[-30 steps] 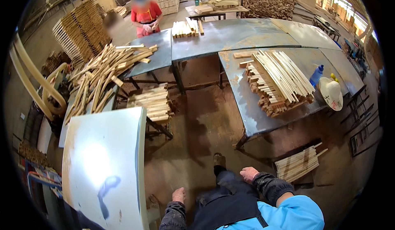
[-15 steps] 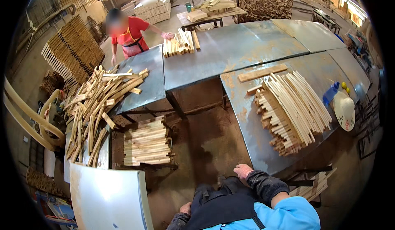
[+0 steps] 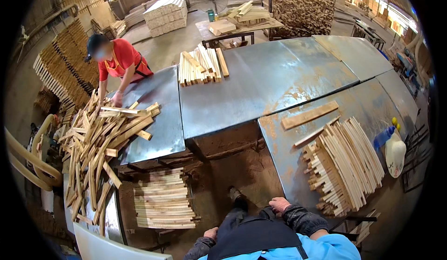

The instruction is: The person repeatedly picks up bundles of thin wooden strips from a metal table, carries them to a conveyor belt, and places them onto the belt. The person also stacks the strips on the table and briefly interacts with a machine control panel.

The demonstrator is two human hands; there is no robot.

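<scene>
My right hand (image 3: 280, 206) hangs beside my right thigh with its fingers curled in, and nothing shows in it. It is near the front corner of the right metal table (image 3: 274, 141) but apart from it. Low beside my left leg is my left hand (image 3: 211, 233), its fingers mostly hidden. On the right table lies a layered pile of thin wooden strips (image 3: 356, 160), with a single wooden board (image 3: 309, 115) behind it. To my left front, a low stack of wooden strips (image 3: 165, 198) sits below table height.
Loose wooden sticks (image 3: 100, 153) heap up on the left table, where a co-worker in red (image 3: 122, 60) leans over them. A small bundle of strips (image 3: 201, 65) lies on the far table. Nearby on the right are a blue bottle (image 3: 383, 137) and a pale hat (image 3: 395, 157).
My view has moved forward, and one shoe now shows ahead of me. The co-worker's hand has left the far bundle and both hands are now at the loose heap.
</scene>
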